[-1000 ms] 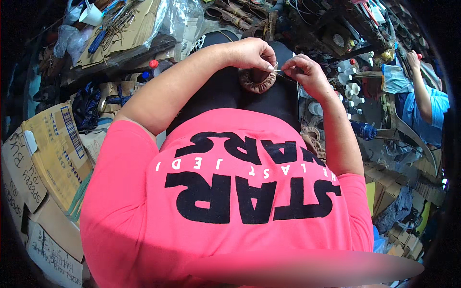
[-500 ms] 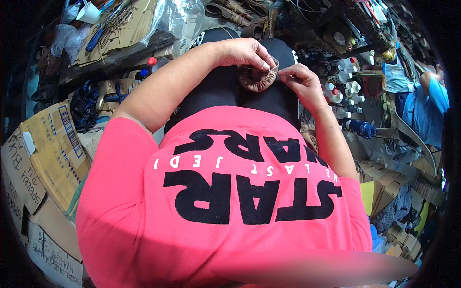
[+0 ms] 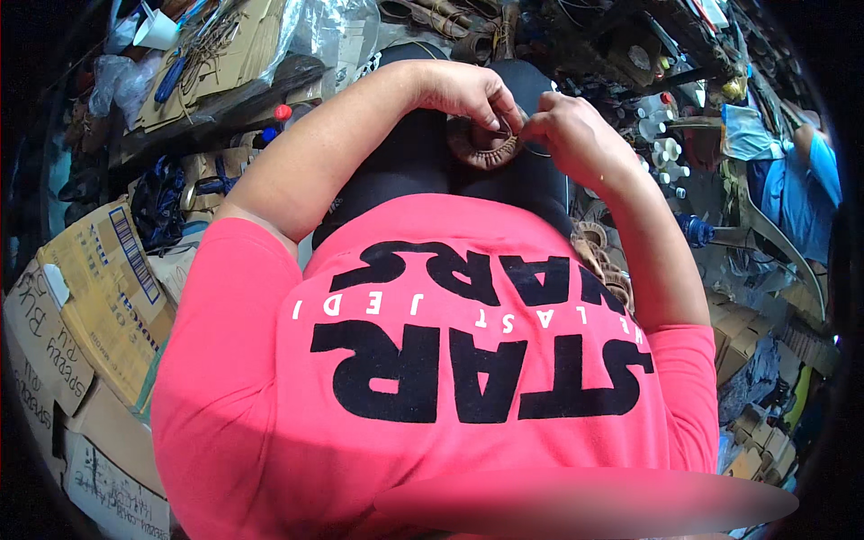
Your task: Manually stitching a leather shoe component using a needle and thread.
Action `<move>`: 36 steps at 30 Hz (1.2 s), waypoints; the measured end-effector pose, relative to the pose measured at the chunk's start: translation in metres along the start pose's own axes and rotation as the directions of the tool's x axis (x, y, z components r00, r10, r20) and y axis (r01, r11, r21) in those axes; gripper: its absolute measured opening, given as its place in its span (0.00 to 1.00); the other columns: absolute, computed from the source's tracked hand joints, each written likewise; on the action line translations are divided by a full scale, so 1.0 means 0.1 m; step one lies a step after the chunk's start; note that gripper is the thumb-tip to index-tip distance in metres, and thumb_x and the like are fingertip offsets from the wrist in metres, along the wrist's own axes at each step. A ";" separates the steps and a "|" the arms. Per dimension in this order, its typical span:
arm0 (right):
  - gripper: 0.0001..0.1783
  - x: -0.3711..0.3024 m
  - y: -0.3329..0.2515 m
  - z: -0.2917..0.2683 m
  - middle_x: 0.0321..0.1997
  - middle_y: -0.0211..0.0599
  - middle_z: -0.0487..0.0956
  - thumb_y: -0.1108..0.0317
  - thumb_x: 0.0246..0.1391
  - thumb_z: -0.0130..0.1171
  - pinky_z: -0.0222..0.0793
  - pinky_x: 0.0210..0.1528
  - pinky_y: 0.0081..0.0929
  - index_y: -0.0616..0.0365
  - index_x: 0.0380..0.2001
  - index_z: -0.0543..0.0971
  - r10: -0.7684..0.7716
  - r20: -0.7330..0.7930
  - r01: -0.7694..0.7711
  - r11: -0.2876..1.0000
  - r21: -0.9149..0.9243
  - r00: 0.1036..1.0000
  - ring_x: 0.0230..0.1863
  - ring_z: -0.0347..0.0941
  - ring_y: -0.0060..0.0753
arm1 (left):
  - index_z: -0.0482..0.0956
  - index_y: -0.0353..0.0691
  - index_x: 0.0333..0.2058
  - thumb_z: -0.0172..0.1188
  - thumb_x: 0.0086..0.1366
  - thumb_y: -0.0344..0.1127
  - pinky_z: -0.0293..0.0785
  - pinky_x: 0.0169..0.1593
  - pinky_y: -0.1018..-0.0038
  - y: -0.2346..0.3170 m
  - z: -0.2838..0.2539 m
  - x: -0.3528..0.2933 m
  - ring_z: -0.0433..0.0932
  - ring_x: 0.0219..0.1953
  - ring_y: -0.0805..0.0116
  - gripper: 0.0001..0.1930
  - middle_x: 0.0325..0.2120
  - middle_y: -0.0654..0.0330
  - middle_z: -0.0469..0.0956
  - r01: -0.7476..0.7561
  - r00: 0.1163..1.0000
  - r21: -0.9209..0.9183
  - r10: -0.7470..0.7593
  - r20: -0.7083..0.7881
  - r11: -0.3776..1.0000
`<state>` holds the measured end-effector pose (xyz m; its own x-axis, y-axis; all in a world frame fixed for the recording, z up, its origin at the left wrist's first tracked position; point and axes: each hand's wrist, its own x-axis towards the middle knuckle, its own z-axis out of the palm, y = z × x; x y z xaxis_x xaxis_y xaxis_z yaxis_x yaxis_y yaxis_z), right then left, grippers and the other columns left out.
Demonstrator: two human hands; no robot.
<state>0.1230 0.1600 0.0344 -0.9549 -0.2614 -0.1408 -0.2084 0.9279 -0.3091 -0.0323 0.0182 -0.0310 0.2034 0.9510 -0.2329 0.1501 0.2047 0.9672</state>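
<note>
A brown leather moccasin-style shoe piece [image 3: 484, 158] with a gathered, puckered rim rests over my dark-clad thighs. My left hand [image 3: 468, 92] is closed on its upper edge, thumb and fingers pinching the leather. Close by on the right, my right hand [image 3: 576, 133] has its fingers curled together at the rim of the piece. Its fingertips are partly hidden by the back of the hand, so what they hold cannot be made out.
Brown shoes [image 3: 601, 259] lie beside my right hip, and more shoes [image 3: 441, 18] beyond my knees. Several plastic bottles [image 3: 668, 151] stand on the right. Blue cloth [image 3: 792, 202] hangs farther right. Cardboard boxes [image 3: 103, 270] and a white cup [image 3: 157, 31] are at the left.
My right hand has turned its back upward and come in closer to the rim, with the forearm swung outward. The left hand keeps its pinch on the leather piece.
</note>
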 end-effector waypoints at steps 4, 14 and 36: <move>0.07 0.07 0.10 0.21 0.26 0.42 0.75 0.76 0.43 0.58 0.68 0.35 0.29 0.60 0.30 0.79 0.098 -0.018 -0.081 0.908 0.411 0.995 0.31 0.73 0.39 | 0.77 0.32 0.41 0.58 0.55 0.25 0.74 0.37 0.77 0.06 0.02 0.03 0.77 0.31 0.76 0.13 0.30 0.62 0.79 0.114 0.992 0.029 -0.112 -0.063 0.993; 0.13 -0.29 0.39 0.51 0.38 0.27 0.70 0.59 0.57 0.54 0.65 0.41 0.19 0.59 0.35 0.78 0.205 -0.033 -0.124 0.705 0.698 0.978 0.38 0.66 0.18 | 0.77 0.40 0.37 0.59 0.54 0.35 0.71 0.45 0.64 0.05 0.30 -0.98 0.75 0.40 0.53 0.11 0.33 0.51 0.77 0.364 0.776 0.605 0.129 -0.618 0.708; 0.15 0.10 0.20 0.59 0.27 0.34 0.74 0.57 0.62 0.45 0.68 0.44 0.36 0.57 0.29 0.73 0.647 0.194 0.453 -0.687 0.568 0.737 0.30 0.72 0.35 | 0.64 0.42 0.20 0.40 0.69 0.48 0.66 0.39 0.66 0.33 0.35 -0.56 0.68 0.25 0.62 0.21 0.18 0.61 0.66 -0.641 0.729 -0.653 0.055 -0.682 0.402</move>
<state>0.1220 0.1601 -0.0283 -0.7981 0.3561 -0.4861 -0.1696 -0.9068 -0.3860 -0.0051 -0.0364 0.0108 -0.5034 0.8627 -0.0478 -0.7024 -0.3764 0.6041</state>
